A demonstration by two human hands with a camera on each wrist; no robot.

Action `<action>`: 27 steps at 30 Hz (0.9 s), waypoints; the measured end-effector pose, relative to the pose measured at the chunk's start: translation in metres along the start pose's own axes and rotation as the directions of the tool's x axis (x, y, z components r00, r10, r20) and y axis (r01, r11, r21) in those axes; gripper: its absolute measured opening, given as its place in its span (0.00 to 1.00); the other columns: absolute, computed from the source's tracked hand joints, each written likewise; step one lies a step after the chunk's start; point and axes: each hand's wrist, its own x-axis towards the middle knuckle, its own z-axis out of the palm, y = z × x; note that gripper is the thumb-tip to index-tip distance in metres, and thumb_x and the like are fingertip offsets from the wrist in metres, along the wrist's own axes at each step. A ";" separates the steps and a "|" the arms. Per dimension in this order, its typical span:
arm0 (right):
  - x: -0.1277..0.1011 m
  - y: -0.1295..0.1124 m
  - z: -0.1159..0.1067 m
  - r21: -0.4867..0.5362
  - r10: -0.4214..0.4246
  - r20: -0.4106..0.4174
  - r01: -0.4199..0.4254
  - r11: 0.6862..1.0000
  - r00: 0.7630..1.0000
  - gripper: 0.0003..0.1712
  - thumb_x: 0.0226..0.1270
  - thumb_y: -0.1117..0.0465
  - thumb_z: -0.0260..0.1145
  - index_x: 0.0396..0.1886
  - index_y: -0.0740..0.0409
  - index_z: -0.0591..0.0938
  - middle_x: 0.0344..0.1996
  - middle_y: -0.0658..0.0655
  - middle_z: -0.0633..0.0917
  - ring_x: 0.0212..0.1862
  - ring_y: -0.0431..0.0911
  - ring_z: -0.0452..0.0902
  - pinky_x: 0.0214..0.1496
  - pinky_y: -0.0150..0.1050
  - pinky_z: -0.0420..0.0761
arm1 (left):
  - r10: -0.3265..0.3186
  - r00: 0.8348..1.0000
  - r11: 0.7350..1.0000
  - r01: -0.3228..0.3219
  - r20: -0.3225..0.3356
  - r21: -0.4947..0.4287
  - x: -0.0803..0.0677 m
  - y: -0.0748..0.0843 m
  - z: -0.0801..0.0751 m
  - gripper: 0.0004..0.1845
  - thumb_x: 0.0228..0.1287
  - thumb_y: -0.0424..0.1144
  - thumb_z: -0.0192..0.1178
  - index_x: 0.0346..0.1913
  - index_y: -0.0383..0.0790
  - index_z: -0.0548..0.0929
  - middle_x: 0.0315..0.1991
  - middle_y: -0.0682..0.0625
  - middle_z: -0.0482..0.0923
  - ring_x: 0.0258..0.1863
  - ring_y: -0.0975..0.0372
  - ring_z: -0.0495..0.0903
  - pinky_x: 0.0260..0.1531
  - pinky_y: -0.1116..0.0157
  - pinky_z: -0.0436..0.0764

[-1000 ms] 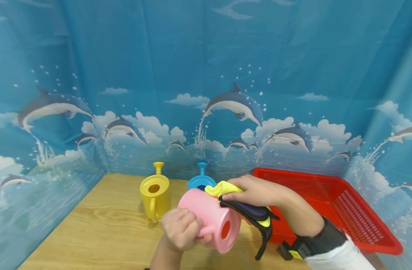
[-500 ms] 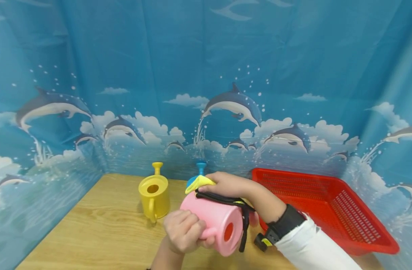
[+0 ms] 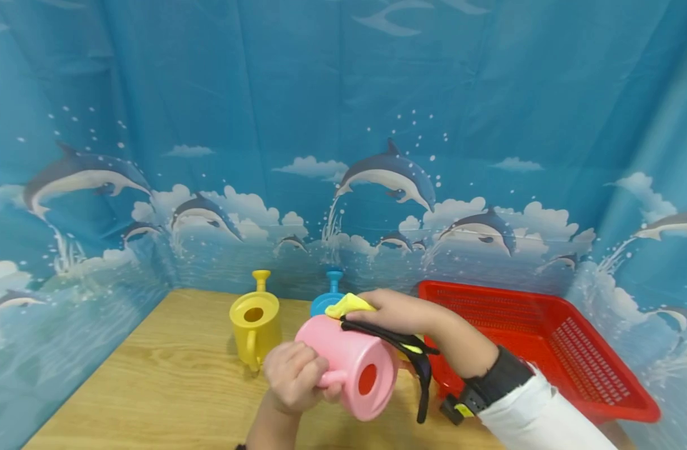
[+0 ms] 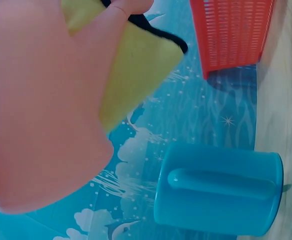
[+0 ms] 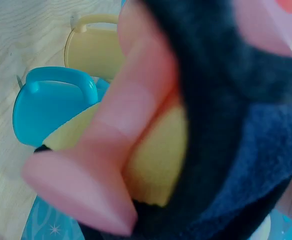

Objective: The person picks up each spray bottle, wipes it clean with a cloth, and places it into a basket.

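Observation:
A pink watering can (image 3: 332,340) is held tilted on its side above the table, its round opening turned toward me. My left hand (image 3: 295,378) grips it by the handle. On top of the can's body, my right hand (image 3: 402,312) holds a yellow cloth (image 3: 349,305) with black edging and a dark blue side against the surface. One black-edged end of the cloth hangs down beside the can. The can's pink spout (image 5: 121,110), with its flared head, shows in the right wrist view with yellow cloth behind it. In the head view the right hand covers the spout.
A yellow watering can (image 3: 264,337) stands upright on the wooden table (image 3: 169,375) at left. Behind the pink can, partly hidden, is a blue watering can (image 4: 216,210). At right sits a red perforated basket (image 3: 619,369). A dolphin-print curtain (image 3: 298,94) hangs behind the table.
My right hand with the cloth slid left along the pink watering can, then back somewhat to the right. The can shifted slightly left in the last half second, my left hand moving with it.

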 end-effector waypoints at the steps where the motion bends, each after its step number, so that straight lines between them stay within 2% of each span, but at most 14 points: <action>1: -0.004 0.001 -0.001 -0.003 -0.001 -0.003 0.001 1.000 1.000 0.16 0.73 0.47 0.57 0.48 0.53 0.80 0.32 0.49 0.81 0.35 0.43 0.76 0.42 0.38 0.77 | -0.005 1.000 1.000 0.005 0.004 0.000 -0.001 0.000 0.000 0.27 0.71 0.47 0.52 0.12 0.41 0.65 0.09 0.56 0.60 0.08 0.70 0.54 0.13 0.79 0.51; 5: -0.019 0.004 -0.004 -0.028 -0.010 -0.017 0.009 1.000 1.000 0.17 0.73 0.46 0.57 0.50 0.51 0.80 0.34 0.48 0.82 0.37 0.43 0.77 0.44 0.40 0.77 | -0.026 1.000 1.000 0.026 0.009 -0.010 -0.005 -0.001 -0.003 0.28 0.71 0.48 0.53 0.13 0.40 0.66 0.09 0.55 0.60 0.08 0.69 0.54 0.13 0.79 0.51; 9: -0.035 0.008 -0.005 -0.043 -0.017 -0.026 0.016 0.999 1.000 0.17 0.73 0.46 0.56 0.49 0.50 0.80 0.34 0.47 0.82 0.37 0.43 0.77 0.44 0.40 0.78 | -0.032 0.999 0.999 0.032 -0.016 -0.017 -0.006 -0.002 -0.003 0.28 0.71 0.48 0.52 0.12 0.40 0.65 0.08 0.55 0.58 0.08 0.69 0.53 0.13 0.78 0.50; 12: -0.044 0.012 -0.007 -0.009 -0.026 -0.024 0.026 1.000 0.999 0.17 0.73 0.46 0.55 0.48 0.52 0.80 0.33 0.49 0.82 0.35 0.44 0.78 0.41 0.39 0.79 | -0.031 0.999 0.999 0.030 -0.036 -0.017 -0.006 -0.003 -0.002 0.28 0.71 0.47 0.52 0.12 0.40 0.64 0.08 0.55 0.58 0.08 0.69 0.53 0.13 0.78 0.49; 15: -0.048 0.015 -0.008 0.038 -0.031 -0.018 0.032 0.999 0.999 0.18 0.73 0.47 0.55 0.48 0.54 0.80 0.33 0.51 0.82 0.33 0.45 0.79 0.40 0.39 0.80 | -0.029 0.999 1.000 0.029 -0.023 -0.006 -0.005 -0.002 -0.002 0.28 0.71 0.48 0.52 0.12 0.41 0.64 0.08 0.55 0.58 0.07 0.70 0.53 0.13 0.79 0.49; 19: -0.043 0.018 -0.007 0.073 -0.018 -0.007 0.018 0.997 1.000 0.18 0.73 0.46 0.55 0.48 0.52 0.81 0.35 0.51 0.83 0.37 0.46 0.79 0.43 0.41 0.80 | -0.008 1.000 1.000 0.008 -0.011 -0.008 -0.004 0.000 -0.001 0.27 0.71 0.48 0.52 0.13 0.41 0.64 0.08 0.56 0.59 0.08 0.70 0.53 0.13 0.80 0.49; 23: -0.030 0.019 -0.004 0.085 0.005 0.007 -0.006 0.996 1.000 0.18 0.74 0.44 0.54 0.49 0.50 0.81 0.38 0.50 0.83 0.41 0.45 0.78 0.47 0.42 0.78 | 0.013 1.000 1.000 -0.013 -0.028 -0.012 0.000 0.001 0.003 0.27 0.71 0.47 0.51 0.12 0.42 0.64 0.08 0.56 0.59 0.08 0.71 0.54 0.14 0.80 0.49; 27: -0.016 0.018 -0.001 0.111 0.004 0.023 -0.006 0.994 1.000 0.19 0.75 0.45 0.53 0.51 0.52 0.80 0.38 0.50 0.83 0.41 0.44 0.78 0.47 0.40 0.78 | 0.020 0.999 1.000 -0.020 -0.036 0.008 0.005 0.004 0.005 0.27 0.71 0.47 0.50 0.12 0.42 0.64 0.08 0.56 0.59 0.08 0.71 0.54 0.14 0.80 0.51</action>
